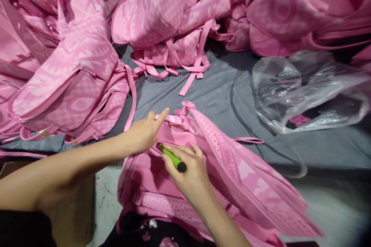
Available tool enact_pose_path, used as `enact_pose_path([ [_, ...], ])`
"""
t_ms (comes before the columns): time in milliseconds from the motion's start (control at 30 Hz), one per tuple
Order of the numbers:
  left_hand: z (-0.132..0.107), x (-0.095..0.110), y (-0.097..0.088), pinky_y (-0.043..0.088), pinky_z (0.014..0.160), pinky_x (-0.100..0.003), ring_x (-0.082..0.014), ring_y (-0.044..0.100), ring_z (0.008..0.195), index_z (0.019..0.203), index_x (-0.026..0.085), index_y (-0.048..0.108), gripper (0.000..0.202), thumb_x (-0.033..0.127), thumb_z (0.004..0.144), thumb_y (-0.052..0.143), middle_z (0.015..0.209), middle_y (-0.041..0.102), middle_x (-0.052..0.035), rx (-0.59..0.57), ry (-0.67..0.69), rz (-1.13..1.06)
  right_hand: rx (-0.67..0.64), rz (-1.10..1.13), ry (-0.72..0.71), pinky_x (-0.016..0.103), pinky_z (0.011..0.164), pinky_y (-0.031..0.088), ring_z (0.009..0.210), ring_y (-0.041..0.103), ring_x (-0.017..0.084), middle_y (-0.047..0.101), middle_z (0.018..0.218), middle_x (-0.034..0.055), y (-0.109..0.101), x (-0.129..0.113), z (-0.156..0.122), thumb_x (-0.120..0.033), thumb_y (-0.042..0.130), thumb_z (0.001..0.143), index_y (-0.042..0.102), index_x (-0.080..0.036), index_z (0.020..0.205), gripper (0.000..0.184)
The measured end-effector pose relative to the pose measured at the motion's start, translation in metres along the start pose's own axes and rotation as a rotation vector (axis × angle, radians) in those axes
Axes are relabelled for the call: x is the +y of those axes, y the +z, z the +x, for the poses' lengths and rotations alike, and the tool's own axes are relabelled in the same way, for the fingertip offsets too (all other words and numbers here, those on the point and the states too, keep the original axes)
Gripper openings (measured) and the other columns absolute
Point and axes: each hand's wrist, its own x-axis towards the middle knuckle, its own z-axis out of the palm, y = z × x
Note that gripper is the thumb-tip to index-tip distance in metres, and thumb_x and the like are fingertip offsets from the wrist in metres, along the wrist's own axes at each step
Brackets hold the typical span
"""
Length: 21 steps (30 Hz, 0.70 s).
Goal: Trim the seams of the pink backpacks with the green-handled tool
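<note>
A pink patterned backpack (232,177) lies back side up in front of me on the grey-covered table (220,96), its perforated straps showing. My left hand (145,133) rests on its top edge near the carry handle, fingers pressed on the fabric with the forefinger stretched out. My right hand (188,171) is closed around a green tool with a black end (173,158), its tip against the backpack just below my left hand.
Heaps of the same pink backpacks (66,65) crowd the left and the back (179,11). A crumpled clear plastic bag (307,88) lies at the right. A brown cardboard box (72,216) stands at the lower left beside the floor.
</note>
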Motion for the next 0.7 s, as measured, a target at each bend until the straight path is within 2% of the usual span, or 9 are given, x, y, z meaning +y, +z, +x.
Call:
enact_pose_path([
  [67, 0.0013, -0.0003, 0.0007, 0.053, 0.079, -0.034, -0.0262, 0.068, 0.099, 0.157, 0.020, 0.001, 0.094, 0.020, 0.084, 0.061, 0.131, 0.047, -0.0165, -0.001, 0.003, -0.015, 0.024, -0.027, 0.019, 0.056, 0.104, 0.033, 0.089, 0.071, 0.024, 0.078, 0.099, 0.0020, -0.0022, -0.0001, -0.0001, -0.029, 0.064, 0.086, 0.074, -0.028, 0.102, 0.018],
  [200, 0.0024, -0.0017, 0.0024, 0.053, 0.078, -0.033, -0.0262, 0.068, 0.099, 0.157, 0.021, 0.002, 0.093, 0.019, 0.084, 0.060, 0.131, 0.047, -0.0162, 0.009, 0.008, -0.030, -0.049, 0.026, 0.028, 0.054, 0.101, 0.039, 0.090, 0.071, 0.023, 0.078, 0.100, 0.0018, -0.0051, -0.0013, 0.0013, -0.028, 0.065, 0.086, 0.075, -0.027, 0.101, 0.019],
  [333, 0.0023, -0.0021, 0.0038, 0.053, 0.075, -0.032, -0.0250, 0.069, 0.096, 0.157, 0.022, 0.001, 0.093, 0.018, 0.084, 0.059, 0.131, 0.047, -0.0166, 0.007, 0.011, -0.024, -0.019, 0.014, 0.041, 0.053, 0.101, 0.042, 0.090, 0.070, 0.023, 0.078, 0.101, 0.0028, -0.0046, -0.0042, 0.0040, -0.025, 0.064, 0.084, 0.075, -0.026, 0.102, 0.020],
  [433, 0.0027, -0.0018, 0.0041, 0.053, 0.075, -0.033, -0.0254, 0.068, 0.097, 0.157, 0.021, 0.002, 0.092, 0.017, 0.084, 0.058, 0.131, 0.047, -0.0168, 0.010, 0.017, -0.017, -0.070, 0.029, 0.052, 0.052, 0.100, 0.044, 0.090, 0.070, 0.023, 0.078, 0.100, 0.0024, -0.0051, -0.0057, 0.0054, -0.025, 0.064, 0.084, 0.075, -0.027, 0.102, 0.021],
  [567, 0.0034, -0.0017, 0.0044, 0.053, 0.074, -0.032, -0.0255, 0.068, 0.097, 0.157, 0.021, 0.003, 0.091, 0.017, 0.084, 0.057, 0.131, 0.047, -0.0168, 0.011, 0.020, -0.013, -0.046, 0.012, 0.058, 0.051, 0.099, 0.046, 0.090, 0.071, 0.024, 0.078, 0.099, 0.0026, -0.0065, -0.0064, 0.0076, -0.024, 0.063, 0.083, 0.076, -0.027, 0.100, 0.021],
  [700, 0.0031, -0.0024, 0.0051, 0.052, 0.073, -0.031, -0.0256, 0.068, 0.097, 0.157, 0.022, 0.003, 0.092, 0.018, 0.084, 0.059, 0.132, 0.046, -0.0169, 0.016, 0.011, -0.024, -0.101, 0.028, 0.067, 0.051, 0.098, 0.047, 0.089, 0.071, 0.023, 0.078, 0.096, 0.0011, -0.0074, -0.0066, 0.0096, -0.023, 0.063, 0.082, 0.076, -0.028, 0.099, 0.023],
])
